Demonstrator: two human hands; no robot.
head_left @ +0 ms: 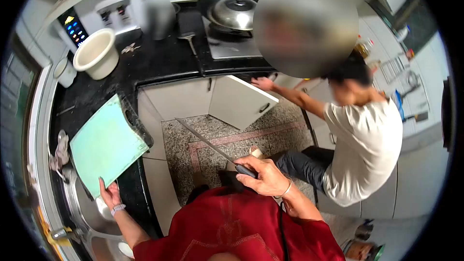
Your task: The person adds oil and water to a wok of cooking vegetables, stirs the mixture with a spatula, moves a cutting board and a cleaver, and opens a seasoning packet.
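My right hand [267,178] is wrapped round the black handle of a long, thin knife [207,141]. Its blade points up and to the left, over the floor. At the lower edge of a pale green cutting board [106,142], my left hand [111,195] grips with the thumb on top; the other fingers are mostly hidden. The board is tilted above the black counter [130,174], beside the sink. Whether its far edge touches the counter I cannot tell.
A metal sink [79,198] lies at the lower left. On the counter stand a cream basin [102,63] and a spatula [191,46]. A lidded wok [234,14] sits on the stove. At right, another person [365,140] crouches, reaching towards an open cabinet door [239,104].
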